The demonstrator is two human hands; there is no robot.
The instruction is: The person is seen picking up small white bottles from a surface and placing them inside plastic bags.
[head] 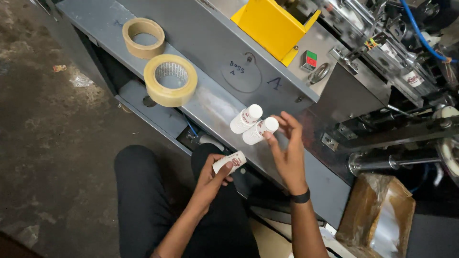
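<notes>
My left hand (213,176) grips a small white bottle (230,161) with a red label, held over my lap below the machine's ledge. My right hand (288,152) has its fingers spread around the cap end of a second white bottle (259,131) that lies on the grey metal ledge (210,107). A third white bottle (245,119) lies right beside it, to the left, touching or nearly touching it. A black band is on my right wrist.
Two rolls of tape, a brown one (143,37) and a clear yellowish one (170,80), sit on the ledge at left. A yellow chute (272,27) and machine parts stand behind. A cardboard box (377,215) is at lower right. My legs in black trousers are below.
</notes>
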